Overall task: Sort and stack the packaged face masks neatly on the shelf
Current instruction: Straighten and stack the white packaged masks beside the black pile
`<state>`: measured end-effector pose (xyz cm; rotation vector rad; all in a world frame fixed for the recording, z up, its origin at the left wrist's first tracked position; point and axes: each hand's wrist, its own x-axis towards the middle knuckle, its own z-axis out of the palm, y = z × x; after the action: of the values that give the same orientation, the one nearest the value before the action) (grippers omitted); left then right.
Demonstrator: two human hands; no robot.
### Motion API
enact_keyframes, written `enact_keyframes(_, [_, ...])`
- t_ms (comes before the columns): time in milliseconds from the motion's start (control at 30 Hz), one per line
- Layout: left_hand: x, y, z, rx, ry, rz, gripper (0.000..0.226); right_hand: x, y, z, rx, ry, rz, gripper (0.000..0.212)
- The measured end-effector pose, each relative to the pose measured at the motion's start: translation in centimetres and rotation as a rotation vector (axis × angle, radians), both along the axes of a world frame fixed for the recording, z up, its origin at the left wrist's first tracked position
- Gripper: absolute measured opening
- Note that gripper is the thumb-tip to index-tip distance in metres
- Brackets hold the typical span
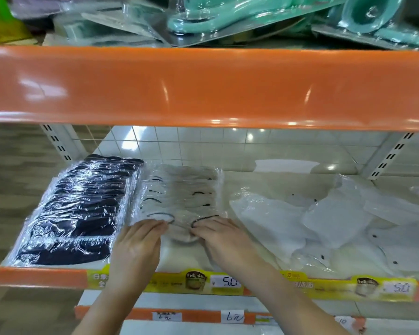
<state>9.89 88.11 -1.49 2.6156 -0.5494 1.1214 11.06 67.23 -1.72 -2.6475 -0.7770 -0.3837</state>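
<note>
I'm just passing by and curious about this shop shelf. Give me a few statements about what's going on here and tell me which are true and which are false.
1. Both hands rest on the front packet of the grey mask row. True: the left hand and right hand touch it.
2. The black masks lie to the right of the grey ones. False: they lie to the left.
3. The white masks are lined up in a tidy row. False: they lie in a loose heap.
4. Mint-green packaged goods sit on the shelf above. True.
5. The yellow price strip is on the shelf's front edge. True.
</note>
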Motion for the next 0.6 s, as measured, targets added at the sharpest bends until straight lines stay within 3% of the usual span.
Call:
enact_keyframes(133, [-0.7, 1.0, -1.6, 0.004, 0.106, -0.013, 0.027, -0.4, 0.5, -0.9, 0.007, -0.002, -0.013, 0.041])
enact_keyframes(233, [-0.6, 1.3, -2.0, 0.043, 0.205, 0.007, 0.025, -0.4, 0.8, -1.3, -0.024, -0.069, -0.039, 0.013])
enact_keyframes(367, [-0.3, 1.6, -2.2, 0.066, 0.368, 0.059, 0.032, -0.4, 1.5, -1.7, -0.046, -0.093, -0.071, 0.032])
enact_keyframes(600, [0.1, 0.9, -1.4, 0.121, 0.534, 0.135, 0.046, 0.1, 2.7, -1.7, -0.073, -0.089, -0.120, 0.037])
